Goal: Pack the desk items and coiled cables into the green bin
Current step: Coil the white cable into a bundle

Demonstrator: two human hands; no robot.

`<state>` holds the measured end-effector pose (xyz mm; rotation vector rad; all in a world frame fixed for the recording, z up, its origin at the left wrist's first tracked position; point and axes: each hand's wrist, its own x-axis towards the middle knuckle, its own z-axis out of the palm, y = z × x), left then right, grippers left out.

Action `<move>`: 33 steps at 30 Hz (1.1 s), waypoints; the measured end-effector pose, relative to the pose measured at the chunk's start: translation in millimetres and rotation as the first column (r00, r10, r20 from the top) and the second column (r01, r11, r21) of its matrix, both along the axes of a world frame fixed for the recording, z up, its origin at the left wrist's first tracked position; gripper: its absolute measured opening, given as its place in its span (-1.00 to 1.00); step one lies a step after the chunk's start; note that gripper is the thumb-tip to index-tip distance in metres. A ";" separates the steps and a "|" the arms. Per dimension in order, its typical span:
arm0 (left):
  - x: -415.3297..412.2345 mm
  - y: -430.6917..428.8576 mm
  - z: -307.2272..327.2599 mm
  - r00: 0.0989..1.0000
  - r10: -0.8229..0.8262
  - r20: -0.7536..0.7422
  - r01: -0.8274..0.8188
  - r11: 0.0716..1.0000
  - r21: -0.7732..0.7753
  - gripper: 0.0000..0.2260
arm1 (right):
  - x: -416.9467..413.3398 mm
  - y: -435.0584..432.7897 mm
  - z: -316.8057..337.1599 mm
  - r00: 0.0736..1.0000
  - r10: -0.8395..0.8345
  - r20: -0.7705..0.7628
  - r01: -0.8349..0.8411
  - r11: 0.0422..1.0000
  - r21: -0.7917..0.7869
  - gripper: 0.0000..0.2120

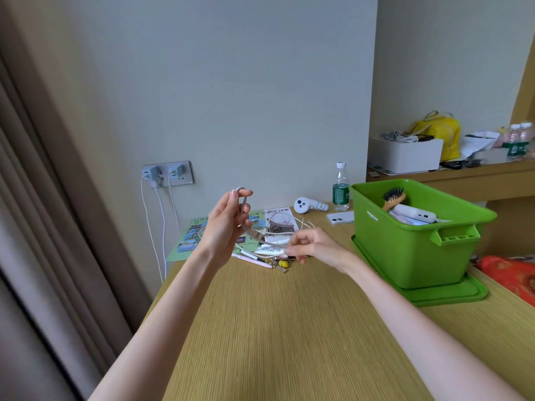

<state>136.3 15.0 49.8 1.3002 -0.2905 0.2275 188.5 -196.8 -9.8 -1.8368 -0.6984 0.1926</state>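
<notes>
- At centre left we see the left hand (224, 227) raised, thumb and fingers pinching a looped grey cable (260, 241).
- Just right of centre, the right hand (312, 246) pinches the cable's lower stretch, low over the desk (289, 328).
- At the right, the green bin (405, 250) stands on a flat green lid (451, 296), with a hairbrush (393, 198) inside.
- Behind the hands lie pens (252, 257), a phone (340, 217) and a water bottle (341, 188).

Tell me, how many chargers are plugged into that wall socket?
2. One charger sits at the left end of the wall socket plate, and the other is just to its right. Nothing blocks the plate, so none seem hidden.
</notes>
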 end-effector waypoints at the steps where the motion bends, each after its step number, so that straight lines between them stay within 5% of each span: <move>1: -0.7 3.5 0.0 1.000 0.012 -0.003 -0.012 1.000 0.017 -0.74 | 5.2 -3.3 -1.6 1.000 -0.017 0.018 0.018 0.998 -0.053 -0.91; 5: -3.3 10.8 -1.8 0.999 0.041 0.011 -0.042 0.996 0.073 -0.74 | 19.1 -17.6 0.7 0.989 -0.101 0.107 0.121 0.974 -0.192 -0.92; 13: 3.6 4.1 -9.9 0.991 0.133 0.014 -0.131 0.945 0.299 -0.73 | 25.6 -17.4 57.6 0.961 -0.162 0.226 0.158 0.987 0.035 -0.90; 21: -0.2 -25.1 0.9 0.996 0.036 0.076 -0.070 0.851 0.521 -0.77 | 13.0 0.9 105.8 0.881 -0.170 0.442 0.250 0.960 -0.128 -0.88; 27: -1.8 -41.5 5.7 1.000 0.013 0.012 -0.017 0.827 0.563 -0.63 | 15.1 2.1 110.7 0.910 -0.166 0.379 0.269 0.934 -0.235 -0.86; 33: 8.8 -44.6 -2.6 0.991 -0.110 -0.072 0.131 0.769 0.625 -0.62 | 25.2 -7.2 103.1 0.970 -0.100 0.220 0.139 0.975 -0.171 -0.87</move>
